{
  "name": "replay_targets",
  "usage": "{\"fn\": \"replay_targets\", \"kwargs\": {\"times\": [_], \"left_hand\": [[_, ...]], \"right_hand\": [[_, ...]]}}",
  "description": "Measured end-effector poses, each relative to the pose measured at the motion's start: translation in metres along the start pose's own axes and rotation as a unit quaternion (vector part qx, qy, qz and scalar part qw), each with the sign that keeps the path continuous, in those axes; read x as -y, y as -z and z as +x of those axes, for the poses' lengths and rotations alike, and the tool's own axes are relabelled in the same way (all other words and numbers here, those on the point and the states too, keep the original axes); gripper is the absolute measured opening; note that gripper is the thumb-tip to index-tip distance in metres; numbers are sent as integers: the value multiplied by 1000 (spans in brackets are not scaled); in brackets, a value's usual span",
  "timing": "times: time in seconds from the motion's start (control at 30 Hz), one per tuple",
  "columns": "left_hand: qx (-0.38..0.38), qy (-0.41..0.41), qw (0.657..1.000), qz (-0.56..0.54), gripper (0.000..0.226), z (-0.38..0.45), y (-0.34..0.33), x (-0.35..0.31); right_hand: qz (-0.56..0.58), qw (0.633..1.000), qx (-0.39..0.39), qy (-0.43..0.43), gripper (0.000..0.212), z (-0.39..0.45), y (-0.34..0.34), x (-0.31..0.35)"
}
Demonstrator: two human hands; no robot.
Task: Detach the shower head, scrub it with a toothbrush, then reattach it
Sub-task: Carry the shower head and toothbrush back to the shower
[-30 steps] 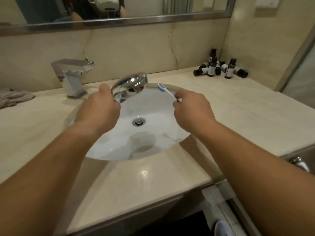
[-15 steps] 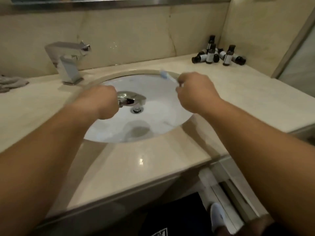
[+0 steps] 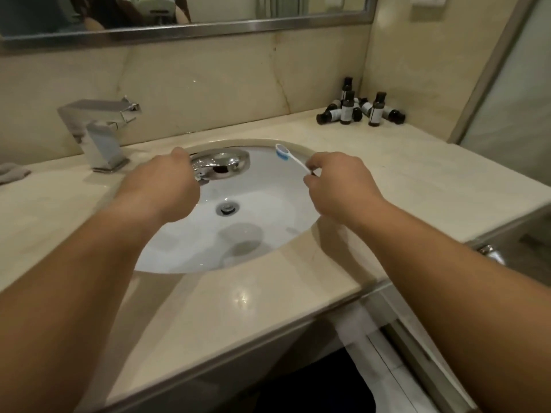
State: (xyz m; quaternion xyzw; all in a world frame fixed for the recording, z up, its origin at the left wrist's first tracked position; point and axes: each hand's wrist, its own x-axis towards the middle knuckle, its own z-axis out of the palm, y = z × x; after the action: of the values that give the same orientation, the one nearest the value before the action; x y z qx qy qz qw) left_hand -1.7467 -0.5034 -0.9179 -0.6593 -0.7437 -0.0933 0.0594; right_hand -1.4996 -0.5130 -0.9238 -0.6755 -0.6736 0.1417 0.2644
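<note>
A chrome shower head point(image 3: 222, 163) is held over the white sink basin point(image 3: 268, 210), lying nearly flat with its shiny back up. My left hand point(image 3: 162, 186) grips its handle, which my fingers hide. To the right, my right hand point(image 3: 337, 186) pinches the white handle of a toothbrush point(image 3: 287, 156). The blue bristle end of the toothbrush points up and left, a short gap away from the shower head. Both hands hover above the basin.
A square chrome faucet point(image 3: 100, 132) stands at the back left of the beige counter point(image 3: 402, 174). Several small dark bottles point(image 3: 357, 110) cluster in the back right corner. A grey cloth point(image 3: 12, 172) lies at the far left. A mirror point(image 3: 190, 13) hangs above.
My left hand lowered the shower head toward the drain, then raised it again to the back of the basin. The toothbrush stayed in my right hand.
</note>
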Motion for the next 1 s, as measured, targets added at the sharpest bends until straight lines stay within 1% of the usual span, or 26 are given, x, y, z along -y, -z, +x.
{"fn": "replay_targets", "kwargs": {"times": [0.07, 0.1, 0.13, 0.17, 0.2, 0.23, 0.27, 0.4, 0.5, 0.6, 0.7, 0.8, 0.87, 1.0], "left_hand": [[16, -3, 998, -60, 11, 5, 5, -6], [22, -1, 990, -136, 10, 7, 9, -13], [41, 11, 967, -249, 11, 8, 15, -21], [68, 28, 927, -367, 14, 8, 20, -31], [98, 42, 879, -465, 16, 9, 25, -44], [131, 47, 832, -536, 15, 8, 29, -57], [160, 46, 797, -580, 12, 7, 34, -72], [264, 39, 694, -669, 11, -3, 43, -138], [354, 24, 614, -705, 16, -24, 47, -191], [432, -7, 563, -705, 13, -54, 51, -242], [505, -64, 533, -676, 6, -89, 52, -293], [564, -126, 503, -642, 22, -125, 52, -346], [595, -159, 482, -623, 24, -148, 53, -382], [643, -196, 451, -587, 23, -198, 55, -444]], "right_hand": [[55, 998, 9, -18, 16, -2, 8, 1], [118, 992, 10, -36, 16, -3, 13, 0], [190, 980, 15, -59, 16, -4, 19, -1], [258, 962, 16, -82, 16, -6, 25, -3], [308, 947, 15, -93, 17, -9, 32, -5], [338, 936, 8, -97, 18, -12, 39, -9], [356, 929, 0, -99, 18, -15, 47, -14], [402, 909, -37, -105, 18, -36, 80, -40], [436, 888, -76, -123, 16, -59, 110, -68], [451, 872, -127, -143, 16, -91, 142, -102], [457, 855, -179, -164, 17, -133, 172, -136], [443, 844, -244, -180, 18, -181, 198, -170], [430, 832, -289, -195, 18, -214, 215, -191], [430, 796, -360, -229, 17, -275, 244, -227]]}}
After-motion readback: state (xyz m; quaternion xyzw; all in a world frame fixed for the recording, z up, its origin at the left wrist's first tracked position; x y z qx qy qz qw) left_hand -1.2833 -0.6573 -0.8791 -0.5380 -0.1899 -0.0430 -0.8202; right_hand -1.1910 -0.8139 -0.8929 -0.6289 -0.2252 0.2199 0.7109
